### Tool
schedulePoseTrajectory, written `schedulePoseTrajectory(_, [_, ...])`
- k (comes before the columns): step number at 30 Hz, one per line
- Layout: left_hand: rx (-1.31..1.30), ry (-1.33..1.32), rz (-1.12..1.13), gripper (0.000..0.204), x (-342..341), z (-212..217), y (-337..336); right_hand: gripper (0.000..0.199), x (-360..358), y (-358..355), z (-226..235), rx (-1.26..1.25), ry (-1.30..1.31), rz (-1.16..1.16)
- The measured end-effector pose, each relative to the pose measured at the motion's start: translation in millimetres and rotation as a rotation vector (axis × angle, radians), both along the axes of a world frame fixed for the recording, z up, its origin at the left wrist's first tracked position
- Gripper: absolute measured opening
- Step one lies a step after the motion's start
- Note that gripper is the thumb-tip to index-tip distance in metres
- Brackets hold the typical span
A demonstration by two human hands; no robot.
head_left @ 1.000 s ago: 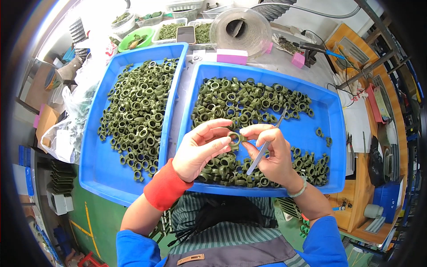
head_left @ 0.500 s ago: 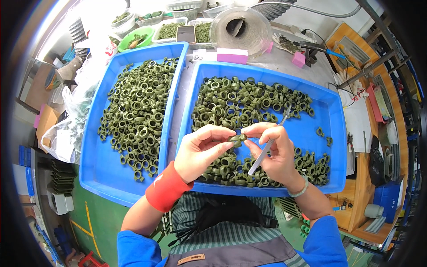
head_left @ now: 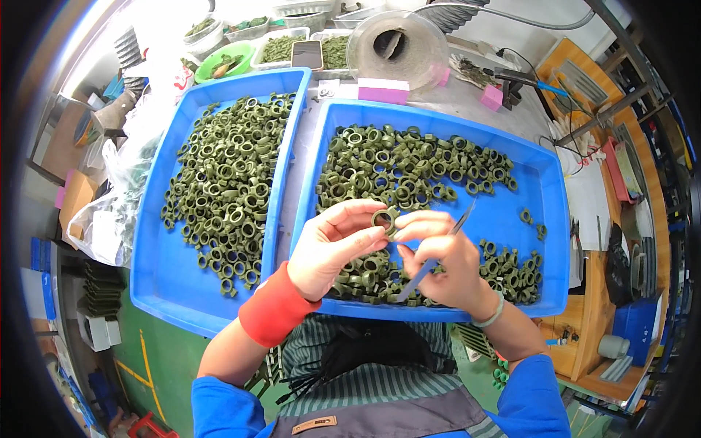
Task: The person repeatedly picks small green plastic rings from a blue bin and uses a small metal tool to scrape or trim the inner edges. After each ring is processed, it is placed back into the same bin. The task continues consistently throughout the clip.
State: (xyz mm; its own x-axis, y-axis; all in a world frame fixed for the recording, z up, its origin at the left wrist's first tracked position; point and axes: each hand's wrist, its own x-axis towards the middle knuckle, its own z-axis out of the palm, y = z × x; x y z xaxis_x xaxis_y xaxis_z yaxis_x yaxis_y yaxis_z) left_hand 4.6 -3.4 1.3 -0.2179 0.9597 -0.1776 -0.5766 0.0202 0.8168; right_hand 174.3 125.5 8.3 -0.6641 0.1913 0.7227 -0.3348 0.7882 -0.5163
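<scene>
Between thumb and fingers of my left hand, a dark green ring-shaped part is pinched with its hole turned toward me. My right hand is closed around a slim metal scalpel. Its flat handle points down and left, and its thin end sticks up past the knuckles. The right fingertips meet the ring's right side; whether they grip it too I cannot tell. Both hands are above the right blue tray, where many similar green rings lie in heaps.
A second blue tray full of green rings stands at the left. Behind are a pink block, a phone, a green bowl and a large clear round container. A plastic bag hangs beside the left tray.
The ring has been turned so its hole now shows. My right hand has rolled over and shifted slightly down, tilting the scalpel with it. My left hand stays nearly in place.
</scene>
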Motion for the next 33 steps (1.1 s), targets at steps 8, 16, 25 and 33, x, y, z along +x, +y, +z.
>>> schedulePoseTrajectory(8, [-0.025,0.057,-0.010,0.035,-1.0,2.4,1.3,0.034,7.2,16.2,1.5,-0.487,-0.195,-0.074])
schedulePoseTrajectory(16, [0.028,0.170,-0.008,0.034,-5.0,-6.5,2.6,0.036,17.9,31.1,17.8,-0.568,-0.403,0.085])
schedulePoseTrajectory(25, [-0.002,0.278,-0.002,0.032,-5.7,-3.0,3.0,0.018,15.0,17.8,14.6,-0.757,-0.291,0.021])
schedulePoseTrajectory(33, [0.070,0.314,0.056,0.030,-2.7,-6.0,2.5,0.010,7.4,20.5,8.3,-0.308,-0.205,-0.060])
